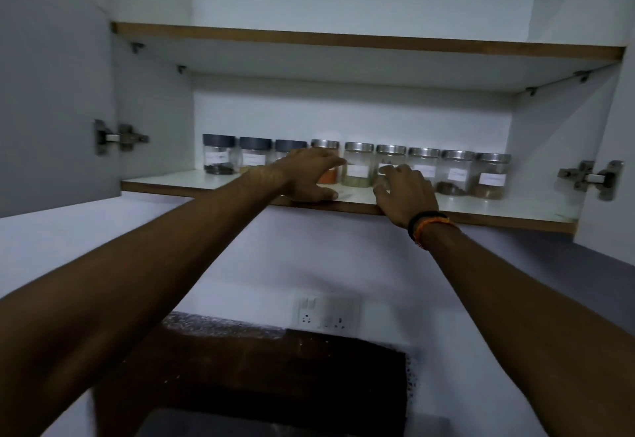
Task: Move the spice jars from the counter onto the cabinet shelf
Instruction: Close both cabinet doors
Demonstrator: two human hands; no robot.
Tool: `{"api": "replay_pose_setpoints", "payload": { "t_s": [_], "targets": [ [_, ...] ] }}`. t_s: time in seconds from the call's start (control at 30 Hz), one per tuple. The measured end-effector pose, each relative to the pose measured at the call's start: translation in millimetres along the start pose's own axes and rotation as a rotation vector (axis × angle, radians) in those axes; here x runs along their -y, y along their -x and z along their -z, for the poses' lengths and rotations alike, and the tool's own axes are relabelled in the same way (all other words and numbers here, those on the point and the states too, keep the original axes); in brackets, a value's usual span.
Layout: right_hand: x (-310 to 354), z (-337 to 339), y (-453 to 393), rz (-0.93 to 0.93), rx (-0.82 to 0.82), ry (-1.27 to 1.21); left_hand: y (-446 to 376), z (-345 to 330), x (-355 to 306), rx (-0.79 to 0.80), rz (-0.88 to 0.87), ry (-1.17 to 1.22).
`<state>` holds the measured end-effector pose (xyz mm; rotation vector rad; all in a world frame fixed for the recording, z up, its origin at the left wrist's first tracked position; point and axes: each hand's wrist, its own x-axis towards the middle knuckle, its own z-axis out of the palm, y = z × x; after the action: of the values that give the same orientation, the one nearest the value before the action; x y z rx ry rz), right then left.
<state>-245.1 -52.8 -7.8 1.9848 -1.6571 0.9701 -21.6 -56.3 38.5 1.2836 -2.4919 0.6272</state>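
two bare forearms reach up and away from the viewer toward an open white wall cabinet. below them, nearest, lie a dark speckled stone counter (275,361) and a white wall socket plate (326,313). the right hand (407,192), with dark and orange thread bands at the wrist, rests over the brown front edge of the white lower cabinet shelf (498,218); its fingers curl loosely toward a clear steel-lidded jar, though whether they grip it cannot be told. the left hand (309,174) lies flat, fingers spread and holding nothing, beside a clear jar of orange powder (328,167), probably nudging it into line. behind both hands, nine labelled clear spice jars (457,174) stand in a row along the shelf's back wall, three grey-lidded at left, six steel-lidded. the task looks nearly done.
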Motion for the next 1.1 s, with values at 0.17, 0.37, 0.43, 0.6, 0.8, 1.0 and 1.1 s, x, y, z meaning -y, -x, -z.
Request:
{"api": "replay_pose_setpoints", "payload": {
  "t_s": [0.17, 0.37, 0.43, 0.6, 0.8, 1.0, 1.1],
  "targets": [
    [66.6, 0.1, -8.7, 0.100, -0.003, -0.076, 60.9, 22.4, 37.5, 0.007, 0.117, -0.123],
    [143.6, -1.8, -15.1, 0.243, -0.012, -0.169, 131.2, 58.3, 69.4, -0.011, 0.230, -0.236],
    [170.4, -1.0, -14.0, 0.294, 0.001, -0.215, 155.8, 70.5, 77.5, -0.013, 0.283, -0.270],
    [229.0, 5.2, -4.2, 0.401, 0.021, -0.318, 210.3, 98.3, 88.3, 0.031, 0.410, -0.364],
    [284.1, 20.1, 7.3, 0.533, 0.017, -0.413, 269.8, 126.5, 86.2, 0.002, 0.556, -0.443],
    [335.5, 46.1, 19.5, 0.645, -0.028, -0.485, 334.0, 149.0, 81.4, 0.020, 0.677, -0.575],
    [360.6, 64.6, 24.5, 0.668, -0.046, -0.518, 365.1, 164.0, 83.5, -0.005, 0.720, -0.648]
  ]
}}
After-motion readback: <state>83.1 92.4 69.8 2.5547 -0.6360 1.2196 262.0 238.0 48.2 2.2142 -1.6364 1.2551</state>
